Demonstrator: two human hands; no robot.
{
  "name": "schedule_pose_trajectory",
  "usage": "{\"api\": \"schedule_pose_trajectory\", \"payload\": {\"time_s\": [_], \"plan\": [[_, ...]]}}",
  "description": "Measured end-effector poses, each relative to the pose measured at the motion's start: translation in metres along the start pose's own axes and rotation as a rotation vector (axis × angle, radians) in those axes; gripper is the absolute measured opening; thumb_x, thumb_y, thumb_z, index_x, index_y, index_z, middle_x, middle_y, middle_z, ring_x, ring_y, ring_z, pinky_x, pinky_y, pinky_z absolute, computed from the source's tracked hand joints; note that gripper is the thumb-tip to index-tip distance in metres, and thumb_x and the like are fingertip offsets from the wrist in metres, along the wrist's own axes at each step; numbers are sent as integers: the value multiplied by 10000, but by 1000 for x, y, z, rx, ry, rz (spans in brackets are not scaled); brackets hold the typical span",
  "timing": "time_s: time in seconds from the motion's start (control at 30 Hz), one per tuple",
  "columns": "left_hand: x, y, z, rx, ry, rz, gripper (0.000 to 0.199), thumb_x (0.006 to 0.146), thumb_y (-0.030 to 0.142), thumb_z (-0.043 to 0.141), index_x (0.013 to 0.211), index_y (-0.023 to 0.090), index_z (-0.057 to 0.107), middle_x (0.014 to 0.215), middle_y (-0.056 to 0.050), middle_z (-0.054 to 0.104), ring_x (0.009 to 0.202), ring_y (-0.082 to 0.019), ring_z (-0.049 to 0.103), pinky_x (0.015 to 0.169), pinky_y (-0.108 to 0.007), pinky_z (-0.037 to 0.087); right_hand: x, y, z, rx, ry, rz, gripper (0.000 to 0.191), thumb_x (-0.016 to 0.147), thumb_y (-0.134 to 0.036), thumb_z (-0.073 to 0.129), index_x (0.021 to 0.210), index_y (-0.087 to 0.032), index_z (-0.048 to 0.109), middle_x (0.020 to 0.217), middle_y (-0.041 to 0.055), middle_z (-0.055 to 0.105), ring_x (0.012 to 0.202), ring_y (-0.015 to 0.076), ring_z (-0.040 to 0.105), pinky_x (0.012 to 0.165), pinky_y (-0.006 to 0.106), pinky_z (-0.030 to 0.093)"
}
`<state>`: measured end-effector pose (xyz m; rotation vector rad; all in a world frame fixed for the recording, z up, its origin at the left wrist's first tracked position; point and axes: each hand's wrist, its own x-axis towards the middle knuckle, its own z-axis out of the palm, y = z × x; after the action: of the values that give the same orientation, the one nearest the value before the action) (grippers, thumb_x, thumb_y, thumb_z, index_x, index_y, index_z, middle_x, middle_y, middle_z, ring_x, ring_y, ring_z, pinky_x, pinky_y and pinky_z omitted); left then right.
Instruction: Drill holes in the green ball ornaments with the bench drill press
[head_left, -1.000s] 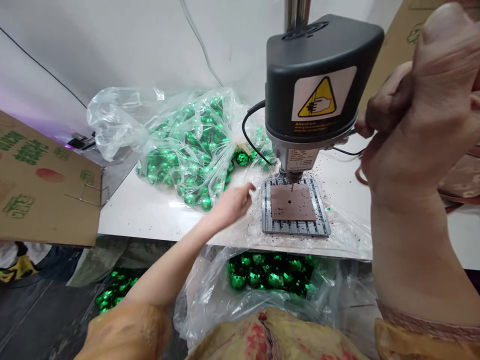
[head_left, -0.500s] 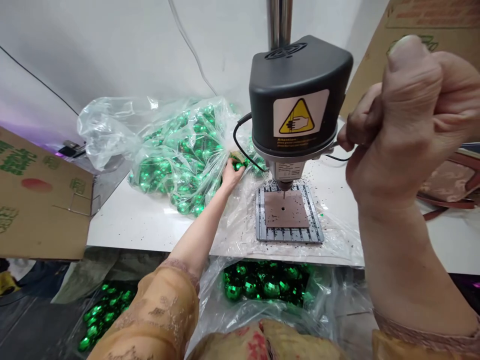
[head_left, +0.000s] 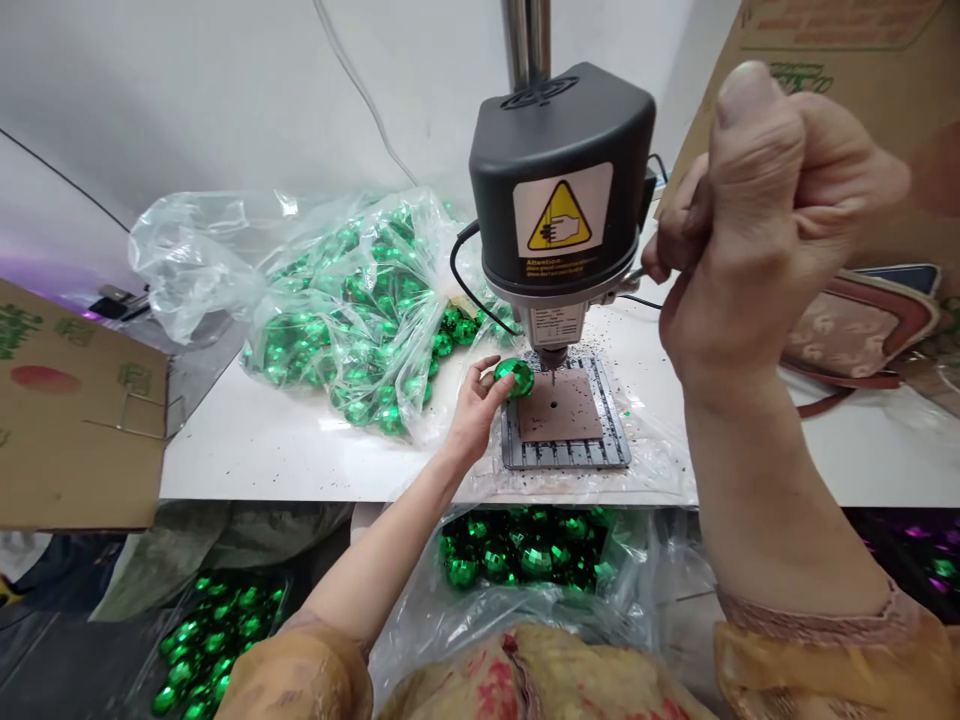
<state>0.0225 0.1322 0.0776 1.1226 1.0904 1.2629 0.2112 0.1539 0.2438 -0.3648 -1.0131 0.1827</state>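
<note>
Between the fingers of my left hand point(head_left: 477, 405) is a shiny green mirror-faceted ball point(head_left: 514, 378), held at the left edge of the drill press base. The black drill press point(head_left: 559, 190) carries a yellow warning label. Its thin bit point(head_left: 554, 376) points down at a brown board point(head_left: 574, 412) with a small dark hole, lying on the slotted metal base plate point(head_left: 566, 458). My right hand point(head_left: 757, 210) is closed beside the drill head, around the feed lever point(head_left: 634, 276), most of which the fingers hide.
Behind my left hand lies a clear plastic bag point(head_left: 345, 310) of green balls on the white table point(head_left: 262, 465). Dark shavings surround the base. More green balls point(head_left: 525, 550) lie below the table edge. Cardboard boxes point(head_left: 75, 400) stand left and right; a bag with brown trim point(head_left: 862, 330) sits at right.
My left hand has come out of the plastic bag's opening with a green ball and moved toward the drill base. My right hand stays closed at the lever. The view has shifted slightly.
</note>
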Motion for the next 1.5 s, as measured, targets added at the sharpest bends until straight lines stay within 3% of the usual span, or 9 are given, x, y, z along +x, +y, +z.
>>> {"api": "schedule_pose_trajectory", "payload": {"time_s": [0.23,0.37,0.53,0.77,0.9,1.1,1.33,1.5], "plan": [[4,-31,10,134,-82,95,672,754,591,827,1228,196,561,1260,-128,678,1203,-268,648,1055,-416,514,1,-1,3,-39,-9,-8,589,796,-617,670,549,-218,316,469,-69,283,396,73,284,473,314,171],[6,-37,11,204,-136,114,636,788,537,817,1267,200,568,1330,-135,655,1288,-288,608,1107,-438,484,0,1,3,-107,-7,4,673,749,-797,554,554,-216,277,476,-60,261,394,70,257,454,315,177],[6,-37,12,324,-174,197,599,771,506,836,1246,216,612,1286,-103,674,1238,-284,624,1119,-451,466,1,1,1,-131,-11,1,673,745,-814,521,564,-220,259,481,-54,252,394,73,247,442,321,196],[-2,-35,16,419,-156,282,586,742,492,859,1204,215,629,1279,-104,650,1273,-311,594,1139,-488,443,0,3,0,-106,-31,-20,614,776,-683,613,579,-219,262,486,-58,263,395,75,238,443,318,202],[-4,-36,21,330,-217,266,596,762,505,843,1214,214,586,1188,-91,685,1158,-281,657,1060,-467,513,-1,5,0,-118,-24,-32,625,779,-697,597,591,-216,244,493,-67,242,387,63,219,434,304,196],[-4,-38,21,331,-265,253,632,767,483,854,1257,205,568,1205,-106,692,1140,-280,671,1030,-460,539,-4,-3,-1,-26,-39,-18,593,818,-562,674,566,-198,279,477,-66,264,397,46,267,437,273,196],[-3,-38,21,334,-262,265,633,779,492,849,1267,205,565,1226,-106,691,1169,-287,665,1052,-463,526,-28,-10,-14,-185,19,7,576,946,-421,596,555,-196,239,529,-48,205,428,36,305,451,236,277],[-4,-38,21,341,-257,281,625,781,490,847,1264,204,571,1237,-113,689,1174,-287,662,1051,-464,527,-44,-11,-25,-108,10,-8,598,930,-348,611,556,-176,178,488,-44,206,418,44,267,420,260,263]]}}
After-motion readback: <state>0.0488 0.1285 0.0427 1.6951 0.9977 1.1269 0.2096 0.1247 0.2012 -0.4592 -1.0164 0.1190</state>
